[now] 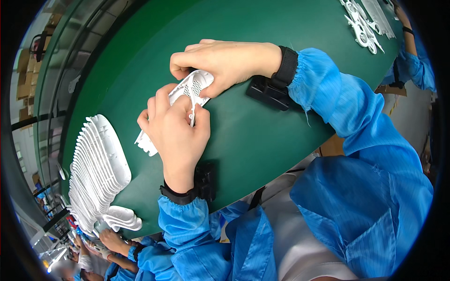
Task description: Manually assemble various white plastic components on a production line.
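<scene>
A long white plastic shell with a patch of small round holes lies at the middle of the green table, its far end tilted to the right. My right hand grips that far end, thumb on the near side and fingers curled over the other edge. My left hand is closed over the shell's nearer part, hiding much of it. Between my left thumb and fingers a narrow white strip shows; whether it is a separate piece I cannot tell. The shell's notched near end sticks out beyond my left fingers.
A long row of nested white shells stands on the green table at the left, with a few smaller white pieces beside it. Thin white frames lie at the far right. Other people's hands show at lower left.
</scene>
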Demonstrator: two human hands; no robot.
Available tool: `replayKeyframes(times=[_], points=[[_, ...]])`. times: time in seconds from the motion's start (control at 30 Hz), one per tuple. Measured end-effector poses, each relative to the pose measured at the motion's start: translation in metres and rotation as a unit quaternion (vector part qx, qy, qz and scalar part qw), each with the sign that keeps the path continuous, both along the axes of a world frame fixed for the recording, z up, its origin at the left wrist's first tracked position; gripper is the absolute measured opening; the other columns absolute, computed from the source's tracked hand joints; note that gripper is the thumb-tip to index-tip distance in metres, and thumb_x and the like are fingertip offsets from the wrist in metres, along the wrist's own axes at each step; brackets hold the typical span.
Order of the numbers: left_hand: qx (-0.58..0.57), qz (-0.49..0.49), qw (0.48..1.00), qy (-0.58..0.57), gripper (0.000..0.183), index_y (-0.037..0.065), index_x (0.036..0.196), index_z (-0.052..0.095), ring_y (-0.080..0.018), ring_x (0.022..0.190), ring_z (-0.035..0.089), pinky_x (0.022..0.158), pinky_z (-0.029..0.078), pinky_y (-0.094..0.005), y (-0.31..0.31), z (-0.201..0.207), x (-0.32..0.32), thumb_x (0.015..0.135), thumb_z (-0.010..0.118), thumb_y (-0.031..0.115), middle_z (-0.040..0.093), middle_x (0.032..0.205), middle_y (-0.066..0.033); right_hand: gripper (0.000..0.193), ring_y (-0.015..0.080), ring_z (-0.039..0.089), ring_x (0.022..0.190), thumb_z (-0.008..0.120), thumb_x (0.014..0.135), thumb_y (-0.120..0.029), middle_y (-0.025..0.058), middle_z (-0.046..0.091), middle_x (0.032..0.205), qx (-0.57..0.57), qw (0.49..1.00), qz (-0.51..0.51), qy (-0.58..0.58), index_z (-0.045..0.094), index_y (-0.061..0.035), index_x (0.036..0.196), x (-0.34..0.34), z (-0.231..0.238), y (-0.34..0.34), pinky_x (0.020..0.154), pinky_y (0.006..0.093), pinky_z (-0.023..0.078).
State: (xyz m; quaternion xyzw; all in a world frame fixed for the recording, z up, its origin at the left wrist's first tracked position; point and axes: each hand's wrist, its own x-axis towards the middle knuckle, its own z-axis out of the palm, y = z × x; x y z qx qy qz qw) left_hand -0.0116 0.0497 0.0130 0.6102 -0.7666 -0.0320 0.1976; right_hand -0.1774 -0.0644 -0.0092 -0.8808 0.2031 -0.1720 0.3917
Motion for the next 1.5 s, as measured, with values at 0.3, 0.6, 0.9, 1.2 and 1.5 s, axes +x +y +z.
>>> replayKeyframes(times=[0.3,0.6,0.9,1.2,1.5], points=[[0.118,0.100,0.988,-0.029,0.026,0.003,0.097,0.062,-0.0352,0.076,0.067,0.065,0.049,-0.0425,-0.009,0.020,0.000,0.078,0.073,0.016,0.068,0.081,-0.0161,0.044,0.0242,0.056,0.100,0.075,0.072,-0.019,0.0021,0.062,0.098,-0.093,0.996,-0.013,-0.001,0.056,-0.0110,0.110,0.004,-0.011,0.009,0.088,0.0378,0.039],[0.107,0.060,0.992,-0.024,0.033,0.009,0.106,0.067,-0.0379,0.078,0.066,0.069,0.051,-0.0410,-0.017,0.013,0.013,0.082,0.070,0.031,0.068,0.082,-0.0190,0.021,0.0212,0.056,0.087,0.072,0.080,-0.025,0.0037,0.067,0.080,0.020,0.999,-0.023,-0.040,0.072,-0.0059,0.087,0.009,-0.021,-0.015,0.074,0.0346,0.046],[-0.060,0.028,0.900,0.431,0.006,0.002,0.086,0.058,-0.0169,0.082,0.053,0.077,0.043,-0.0302,0.001,-0.029,0.043,0.084,0.062,0.005,0.059,0.085,-0.0070,0.033,0.0159,0.059,0.063,0.069,0.086,-0.028,0.0079,0.066,0.071,0.026,0.935,-0.336,-0.110,0.069,-0.0021,0.107,-0.038,-0.011,-0.069,0.064,0.0323,0.047],[0.056,-0.054,0.966,0.247,0.003,0.001,0.083,0.062,-0.0180,0.080,0.051,0.072,0.042,-0.0296,-0.011,-0.031,0.030,0.080,0.063,0.002,0.058,0.080,-0.0044,0.049,0.0129,0.062,0.081,0.059,0.092,-0.015,0.0090,0.066,0.102,0.159,0.887,-0.379,-0.210,0.042,-0.0032,0.136,-0.047,-0.009,-0.081,0.062,0.0261,0.051],[0.036,-0.079,0.964,0.250,0.006,0.007,0.082,0.066,-0.0234,0.080,0.057,0.075,0.042,-0.0356,-0.014,-0.039,0.036,0.075,0.065,0.005,0.064,0.081,-0.0049,0.025,0.0150,0.063,0.088,0.059,0.088,-0.013,0.0083,0.067,0.095,-0.198,0.847,-0.483,-0.095,0.062,-0.0024,0.111,-0.204,-0.004,-0.080,0.079,0.0299,0.051]])
